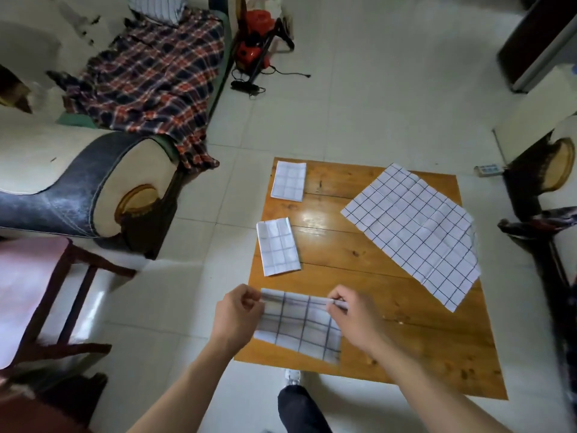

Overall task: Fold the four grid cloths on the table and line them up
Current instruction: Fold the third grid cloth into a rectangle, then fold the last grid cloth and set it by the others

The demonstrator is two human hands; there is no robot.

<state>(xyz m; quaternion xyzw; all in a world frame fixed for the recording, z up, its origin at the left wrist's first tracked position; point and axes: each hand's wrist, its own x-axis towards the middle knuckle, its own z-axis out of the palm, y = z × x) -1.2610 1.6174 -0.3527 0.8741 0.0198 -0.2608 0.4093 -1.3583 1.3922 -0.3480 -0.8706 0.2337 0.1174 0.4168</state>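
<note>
On the wooden table (390, 310) lie white cloths with a dark grid. Two folded ones rest along the left edge: one at the far corner (288, 180), one nearer (278, 246). A partly folded cloth (299, 326) sits at the near left of the table. My left hand (239, 314) pinches its far left corner and my right hand (352, 317) pinches its far right corner, lifting that edge slightly. An unfolded cloth (415, 229) lies spread out on the right side, its edge hanging past the table.
A sofa (78, 182) with a plaid blanket (150, 76) stands to the left. A dark wooden chair (53, 295) is at the near left. More dark furniture (540, 195) lines the right side. A red appliance (254, 45) sits on the tiled floor beyond.
</note>
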